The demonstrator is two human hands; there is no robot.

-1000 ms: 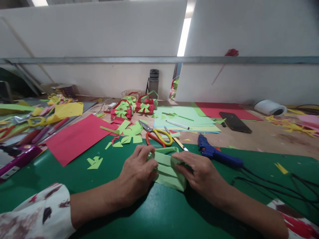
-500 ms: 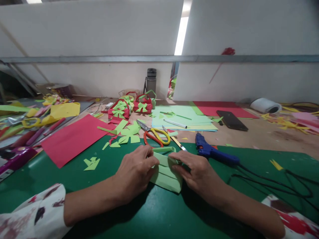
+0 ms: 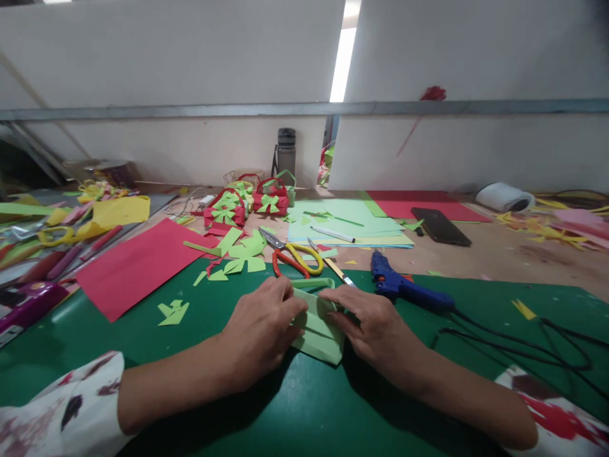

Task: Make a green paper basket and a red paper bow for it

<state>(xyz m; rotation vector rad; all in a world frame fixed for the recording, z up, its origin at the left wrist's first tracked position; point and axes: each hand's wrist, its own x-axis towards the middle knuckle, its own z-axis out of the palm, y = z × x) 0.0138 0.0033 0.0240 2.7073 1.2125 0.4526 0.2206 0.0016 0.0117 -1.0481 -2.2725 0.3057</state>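
Little has changed over the last second: my 2 hands stay on the same folded green paper (image 3: 316,348), and the work has crept along rather than jumped. My left hand (image 3: 261,333) pinches its left side, and the thumb now reaches a bit further over the top face. My right hand (image 3: 373,327) grips the upper right edge between thumb and fingers, with the thumb lying against the folds. The paper sits between my hands, tilted towards me, low over the green table (image 3: 295,416) (whether its near edge touches, I can't tell). A narrow strip (image 3: 314,284) runs along its far edge; my fingers hide where it joins.

What this tells me, I judge, is that the shaping is still under way: the folds want holding, and neither side looks ready to be let go.

Everything else has only slid slightly in my view, as if my head turned. The scissors (image 3: 307,259) and the knife (image 3: 339,270) lie just beyond my hands, and the glue gun (image 3: 412,292) rests to the right, untouched. Farther back, red bags (image 3: 270,203) with green bows stand together.
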